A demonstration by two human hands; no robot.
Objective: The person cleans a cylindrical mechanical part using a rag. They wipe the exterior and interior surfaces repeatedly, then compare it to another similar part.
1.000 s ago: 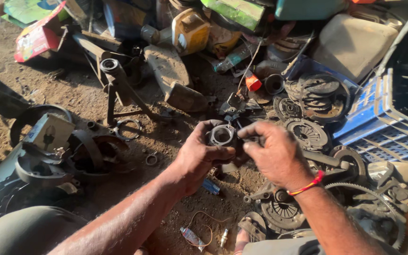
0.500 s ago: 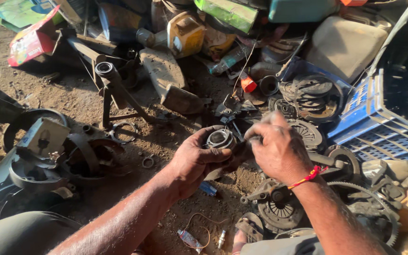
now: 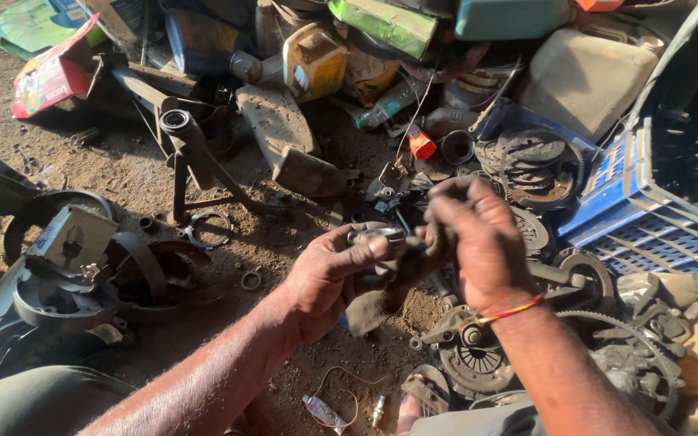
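Head view looks down on two grimy hands meeting over a dirt floor strewn with scrap. Left hand cups a small round metal part from below, its fingers curled tight around it so the open face stays up and steady. Right hand comes over the top, its fingers pinched on the part's rim, a grip suited to twisting or prying. A dark rag hangs beneath the left palm, likely for wiping grease. Clutch plates and a blue plastic crate lie toward the floor's right edge, a loose metal ring to the left.
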